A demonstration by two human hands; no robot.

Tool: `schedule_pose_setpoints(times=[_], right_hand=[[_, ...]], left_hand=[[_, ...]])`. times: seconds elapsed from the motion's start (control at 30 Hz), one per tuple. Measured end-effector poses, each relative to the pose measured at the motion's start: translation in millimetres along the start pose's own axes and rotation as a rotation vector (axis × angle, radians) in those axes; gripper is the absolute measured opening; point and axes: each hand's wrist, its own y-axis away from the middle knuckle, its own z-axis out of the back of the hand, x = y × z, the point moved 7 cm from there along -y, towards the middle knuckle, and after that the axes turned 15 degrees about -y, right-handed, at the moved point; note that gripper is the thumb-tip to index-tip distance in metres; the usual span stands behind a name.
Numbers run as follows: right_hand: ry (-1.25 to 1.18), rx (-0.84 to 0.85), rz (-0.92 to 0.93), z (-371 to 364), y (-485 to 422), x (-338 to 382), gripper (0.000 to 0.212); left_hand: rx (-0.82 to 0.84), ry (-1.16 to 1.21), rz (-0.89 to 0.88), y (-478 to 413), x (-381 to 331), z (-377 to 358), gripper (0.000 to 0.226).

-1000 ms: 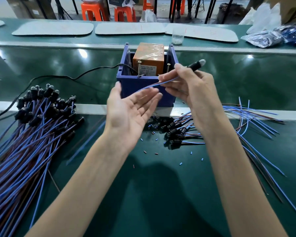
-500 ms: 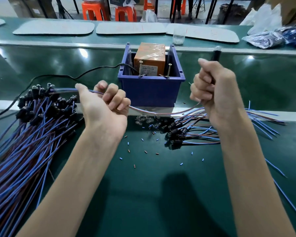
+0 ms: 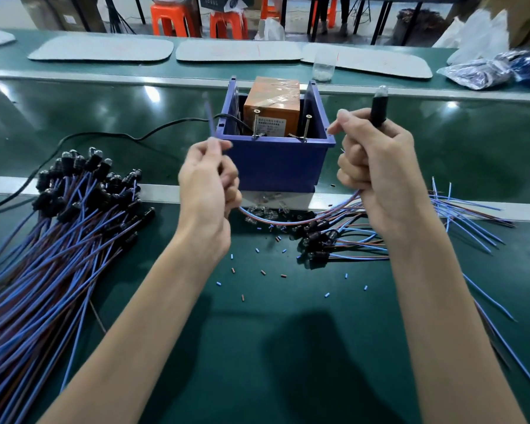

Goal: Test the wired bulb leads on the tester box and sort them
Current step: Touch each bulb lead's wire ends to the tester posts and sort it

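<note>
Left hand [image 3: 208, 185]: pinches thin blue wire [image 3: 210, 117], now upright beside blue plastic tester box [image 3: 276, 160]
Right hand [image 3: 377, 169]: grips black bulb holder [image 3: 379, 111]
Room: green mat [image 3: 288, 347] between forearms

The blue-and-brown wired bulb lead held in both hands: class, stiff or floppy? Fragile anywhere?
Likely floppy: the blue-and-brown wired bulb lead sags between left hand and right hand. Its short free end stands upright, so slightly stiff. Its clear bulb tip looks fragile.

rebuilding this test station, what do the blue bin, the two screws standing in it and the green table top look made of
Blue bin: moulded plastic, likely; even colour, dull sheen. Screws: bare metal, shiny, flat countersunk heads. Table top: smooth glossy green mat, perhaps PVC or rubber; lamps mirror in it.
</note>
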Motion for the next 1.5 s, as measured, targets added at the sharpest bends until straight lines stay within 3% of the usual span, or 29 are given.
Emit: schedule_pose_setpoints(times=[0.17, 0.37, 1.0, 1.5], right_hand=[[0.088, -0.071, -0.002, 11.2, -2.5, -2.8, 0.015], [0.102, -0.009, -0.002, 5.9, -3.4, -6.3, 0.005], [0.228, 0.045, -0.062, -3.3, -1.2, -13.3, 0.015], [0.242, 0.052, -0.045, 1.2, -1.9, -12.6, 0.009]], left_hand=[[0.286, -0.365, -0.134, 10.2, -2.9, -23.0, 0.027], [0.384, -0.595, -0.211, 16.8, -2.3, -31.2, 0.028], [0.351, -0.603, -0.283, 11.9, -8.2, -27.2, 0.023], [0.341, -0.576, -0.264, 10.7, -9.4, -23.6, 0.024]])
